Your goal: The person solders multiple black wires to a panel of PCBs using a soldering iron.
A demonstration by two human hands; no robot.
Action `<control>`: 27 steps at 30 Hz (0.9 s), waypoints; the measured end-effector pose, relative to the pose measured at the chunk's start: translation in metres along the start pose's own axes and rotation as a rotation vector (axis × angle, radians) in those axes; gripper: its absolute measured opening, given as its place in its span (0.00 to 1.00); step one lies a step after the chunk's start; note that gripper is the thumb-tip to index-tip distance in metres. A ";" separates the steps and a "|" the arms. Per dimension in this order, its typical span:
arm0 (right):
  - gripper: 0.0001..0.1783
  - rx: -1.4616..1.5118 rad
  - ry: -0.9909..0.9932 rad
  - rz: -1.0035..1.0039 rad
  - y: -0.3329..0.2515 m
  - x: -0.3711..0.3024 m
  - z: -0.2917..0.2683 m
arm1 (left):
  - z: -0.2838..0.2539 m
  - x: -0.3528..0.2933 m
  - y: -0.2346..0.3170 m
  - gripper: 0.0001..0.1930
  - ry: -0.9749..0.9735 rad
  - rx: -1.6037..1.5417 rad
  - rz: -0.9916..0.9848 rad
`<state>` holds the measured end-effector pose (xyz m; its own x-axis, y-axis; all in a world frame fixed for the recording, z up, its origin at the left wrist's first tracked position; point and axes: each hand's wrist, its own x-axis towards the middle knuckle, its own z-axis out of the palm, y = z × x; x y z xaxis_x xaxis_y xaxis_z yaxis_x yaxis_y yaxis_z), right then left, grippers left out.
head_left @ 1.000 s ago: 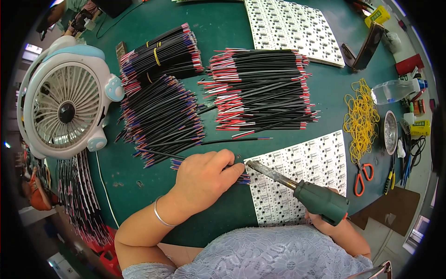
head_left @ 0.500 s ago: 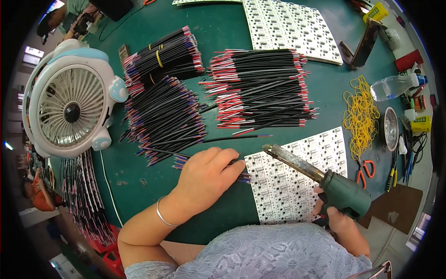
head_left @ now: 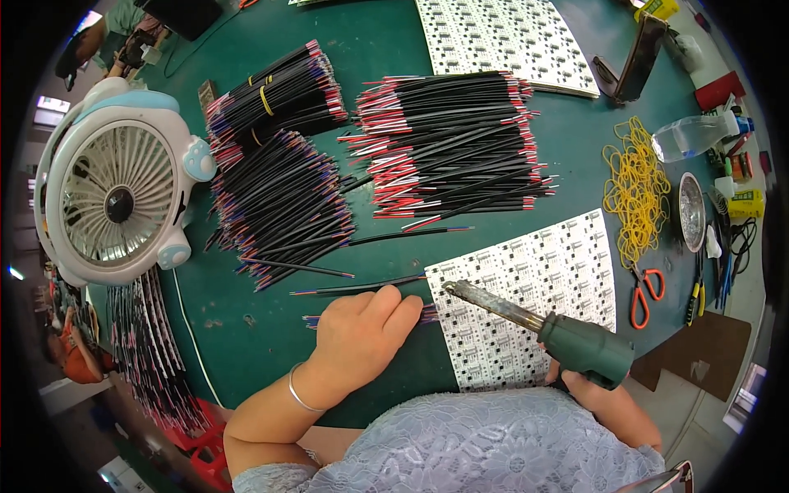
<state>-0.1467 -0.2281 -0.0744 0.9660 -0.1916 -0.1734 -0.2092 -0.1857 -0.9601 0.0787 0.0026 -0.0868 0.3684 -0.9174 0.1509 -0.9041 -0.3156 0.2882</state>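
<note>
My left hand (head_left: 362, 341) is closed, knuckles up, over a small group of black cables with coloured ends (head_left: 430, 313). Their ends stick out on both sides of it, while its fingertips are hidden. Just beyond the knuckles lies a single black cable (head_left: 353, 287), reaching to the edge of a white circuit board sheet (head_left: 526, 283). My right hand (head_left: 588, 390) grips a green-bodied hand tool with a long metal barrel, like a heat gun (head_left: 583, 349). Its barrel points left above the sheet, and the tool hides part of that hand.
Piles of black cables (head_left: 283, 205), (head_left: 452, 148) lie beyond my hands. At the left stands a white fan (head_left: 119, 197). Yellow rubber bands (head_left: 633, 193), orange-handled scissors (head_left: 645, 296), a metal bowl (head_left: 692, 212) and a plastic bottle (head_left: 694, 140) are on the right. More board sheets (head_left: 509, 45) are stacked far off.
One cable now lies apart, beyond my left hand, which has shifted slightly nearer to me. The heat gun has moved left and a little down. The whole view has shifted a little.
</note>
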 end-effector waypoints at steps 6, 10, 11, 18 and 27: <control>0.16 0.009 0.029 0.051 -0.003 -0.003 0.003 | 0.009 0.006 -0.002 0.17 0.173 -0.096 0.049; 0.15 0.050 0.073 0.051 -0.004 -0.001 0.006 | 0.003 0.003 0.001 0.19 0.027 -0.100 0.025; 0.15 0.051 0.074 0.051 -0.003 -0.001 0.005 | 0.003 0.003 0.001 0.20 0.036 -0.108 0.012; 0.14 -0.176 -0.025 0.062 -0.004 -0.004 0.002 | 0.002 0.003 0.001 0.17 0.072 -0.083 0.041; 0.16 -0.262 -0.021 0.111 0.003 -0.008 0.004 | 0.005 0.004 0.001 0.14 0.113 -0.071 0.034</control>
<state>-0.1545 -0.2231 -0.0767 0.9374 -0.2049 -0.2816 -0.3434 -0.4082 -0.8458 0.0780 -0.0023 -0.0911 0.3630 -0.8930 0.2659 -0.9005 -0.2629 0.3465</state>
